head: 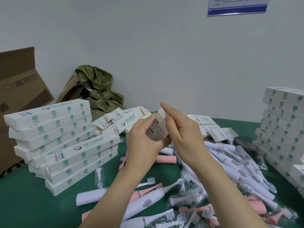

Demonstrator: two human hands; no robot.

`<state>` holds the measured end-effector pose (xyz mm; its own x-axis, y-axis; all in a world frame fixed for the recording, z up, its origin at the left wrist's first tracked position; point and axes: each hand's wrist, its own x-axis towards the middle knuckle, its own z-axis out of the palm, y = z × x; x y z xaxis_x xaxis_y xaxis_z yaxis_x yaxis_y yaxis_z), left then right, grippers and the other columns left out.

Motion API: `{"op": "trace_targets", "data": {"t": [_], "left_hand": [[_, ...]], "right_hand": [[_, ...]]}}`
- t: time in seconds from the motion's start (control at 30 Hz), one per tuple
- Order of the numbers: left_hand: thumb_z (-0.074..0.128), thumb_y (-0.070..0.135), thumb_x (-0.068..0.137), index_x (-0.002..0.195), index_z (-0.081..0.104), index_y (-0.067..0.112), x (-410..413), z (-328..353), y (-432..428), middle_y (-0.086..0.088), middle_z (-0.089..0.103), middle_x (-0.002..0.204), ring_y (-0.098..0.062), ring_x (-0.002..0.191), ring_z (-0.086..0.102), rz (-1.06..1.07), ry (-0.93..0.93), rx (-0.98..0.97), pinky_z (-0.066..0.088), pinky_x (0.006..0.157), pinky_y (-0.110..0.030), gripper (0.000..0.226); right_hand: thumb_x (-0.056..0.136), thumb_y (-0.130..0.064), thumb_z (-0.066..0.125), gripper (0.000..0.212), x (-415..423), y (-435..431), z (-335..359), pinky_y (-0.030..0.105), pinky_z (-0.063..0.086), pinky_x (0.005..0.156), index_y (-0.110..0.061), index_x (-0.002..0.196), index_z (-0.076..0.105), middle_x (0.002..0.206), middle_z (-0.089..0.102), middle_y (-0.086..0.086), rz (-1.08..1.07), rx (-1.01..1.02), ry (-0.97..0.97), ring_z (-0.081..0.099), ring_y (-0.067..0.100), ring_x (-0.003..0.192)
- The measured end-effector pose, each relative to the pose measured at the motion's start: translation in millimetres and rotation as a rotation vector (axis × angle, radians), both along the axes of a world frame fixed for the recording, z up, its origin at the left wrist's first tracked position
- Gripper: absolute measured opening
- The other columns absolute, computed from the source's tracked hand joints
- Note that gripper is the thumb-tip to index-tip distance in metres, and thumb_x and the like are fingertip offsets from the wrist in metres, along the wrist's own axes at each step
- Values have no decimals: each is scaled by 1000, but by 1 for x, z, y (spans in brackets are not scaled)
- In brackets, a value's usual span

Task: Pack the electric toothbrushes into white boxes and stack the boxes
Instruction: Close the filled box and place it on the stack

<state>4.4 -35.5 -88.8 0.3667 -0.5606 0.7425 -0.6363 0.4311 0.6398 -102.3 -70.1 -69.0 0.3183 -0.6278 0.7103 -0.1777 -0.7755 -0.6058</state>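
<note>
Fingers [167, 109] of left hand [143, 142] and right hand [182, 130] tight round 1 white box [157, 130], contents hidden

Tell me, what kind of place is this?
Probably a small packing workshop: stacks of white boxes on a green table, a loose pile of electric toothbrushes, and a brown carton behind.

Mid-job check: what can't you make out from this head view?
Head view only:
Held white box: contents hidden by its walls, left hand and right hand.
Right box stack: cut off by right edge.
Blue wall notice: cut by top edge, text too small.
Brown carton: cut by left edge.
</note>
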Motion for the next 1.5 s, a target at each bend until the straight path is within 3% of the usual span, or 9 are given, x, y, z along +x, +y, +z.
{"op": "trace_targets", "data": {"t": [0.37,0.5,0.57,0.67,0.8,0.93,1.03,1.2,1.5], "left_hand": [[62,41,56,94,67,30,7,0,2,15,62,79,6,77,55,-51,98,-16,40,70,-7,40],[88,38,52,101,64,34,21,11,4,15,70,100,-5,99,64,-301,344,-133,52,83,-19,54],[88,42,51,104,64,30,33,15,7,12,70,102,-4,97,65,-497,626,-174,55,72,-17,59],[88,44,53,109,63,34,45,9,6,9,69,110,-5,102,65,-781,870,-200,55,65,-17,62],[70,32,78,123,52,18,56,2,5,1,70,110,-12,105,65,-959,987,-282,56,74,-26,51],[67,9,85,130,48,14,59,-9,-6,0,61,123,-13,111,60,-434,1006,-77,54,64,-16,49],[68,4,84,115,49,24,51,-14,-8,5,54,115,-6,110,54,44,635,-186,50,78,-12,41],[69,22,77,105,49,42,31,-12,-2,13,51,119,-3,118,47,-113,-27,-156,36,99,-17,40],[46,9,90,85,58,32,18,-6,8,-8,52,111,0,112,47,-274,-4,-131,33,91,-7,26]], "right_hand": [[95,-49,20,53,10,3,-9,8,16,108,-37,146,25,154,25,-15,10,-97,217,20,-9,137],[98,-46,32,32,7,-3,-8,20,39,101,-39,123,50,126,58,-16,142,245,-265,50,0,122],[100,-36,40,24,-1,-14,-10,27,46,87,-25,101,61,102,64,-9,-52,421,-229,59,16,106],[96,-37,48,39,-13,-26,-17,45,52,87,-5,114,61,96,66,11,-130,851,-7,63,28,88],[93,-32,58,29,-13,-25,-14,26,55,48,-12,113,58,90,73,13,273,1229,-325,71,25,68],[93,-21,58,17,-12,-32,-17,36,60,64,-7,102,51,89,66,13,-37,886,-485,69,28,70],[88,-30,60,19,-15,-29,-17,50,54,82,-15,93,51,99,63,13,-235,609,-279,64,33,92],[95,-38,48,26,-3,-6,-1,29,48,68,-13,90,50,77,58,3,-175,239,18,57,12,72],[101,-22,35,41,-6,5,14,36,35,62,10,78,45,68,43,18,-92,181,15,39,25,63]]}}
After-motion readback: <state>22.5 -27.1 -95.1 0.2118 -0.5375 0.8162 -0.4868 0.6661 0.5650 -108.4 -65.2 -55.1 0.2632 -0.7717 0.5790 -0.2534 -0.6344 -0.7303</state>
